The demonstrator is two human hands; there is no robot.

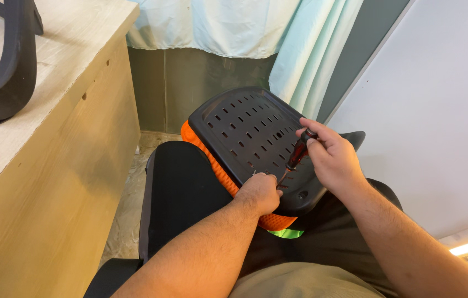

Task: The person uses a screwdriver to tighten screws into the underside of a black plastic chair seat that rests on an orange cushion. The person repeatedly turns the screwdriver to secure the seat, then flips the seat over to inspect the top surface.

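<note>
Right hand [333, 160] clamped on screwdriver [296, 156], left hand [260, 193] pinching its tip against seat base [245, 129]

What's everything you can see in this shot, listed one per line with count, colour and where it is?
Seat pan: one, black slotted plastic, tilted on the lap, centre.
Cushion: one, orange mesh, under the seat pan.
Screwdriver: one, dark red handle, tip down on the seat pan.
Chair part: one, black curved, on the bench top left.
Bench: one, pale wood, left.
Curtain: one, pale green, top centre.
Wall panel: one, white, right.
Floor: bare strip, beige, beside the bench.
Left hand: one, at the screwdriver tip on the seat pan.
Right hand: one, gripping the screwdriver handle.
</note>
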